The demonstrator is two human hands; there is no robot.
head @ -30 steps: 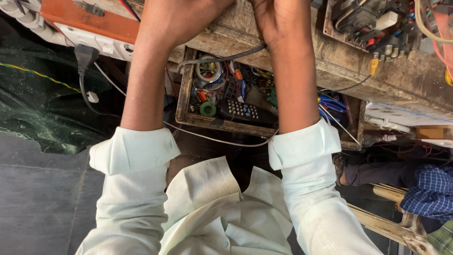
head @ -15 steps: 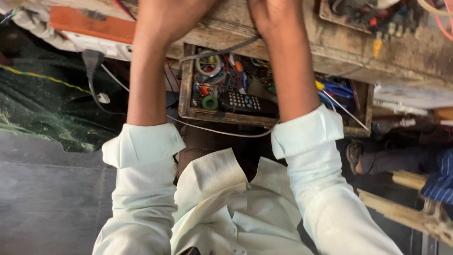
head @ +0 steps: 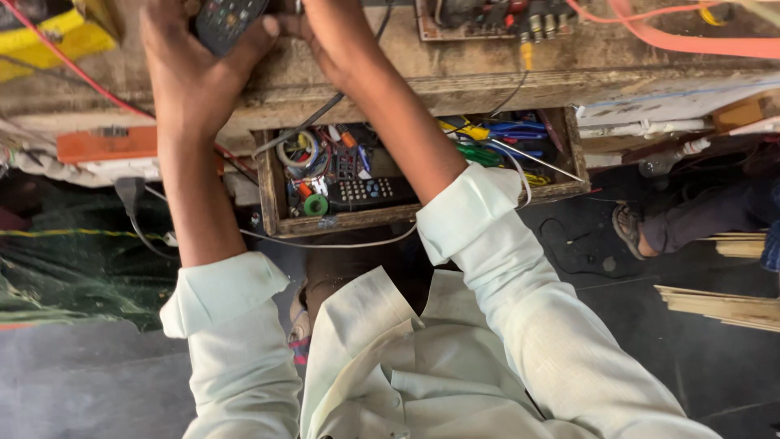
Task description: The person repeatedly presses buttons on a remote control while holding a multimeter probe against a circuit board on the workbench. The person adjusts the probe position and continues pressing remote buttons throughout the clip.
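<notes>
The remote (head: 230, 18) lay at the bench's (head: 487, 73) near edge, above an open drawer (head: 272, 191). The left hand (head: 183, 61) was clamped round it; the right hand (head: 321, 32) touched its side, grip hidden. Risk: the remote could probably slip into the drawer, or a forearm could snag the black cable (head: 313, 122) beneath.
</notes>
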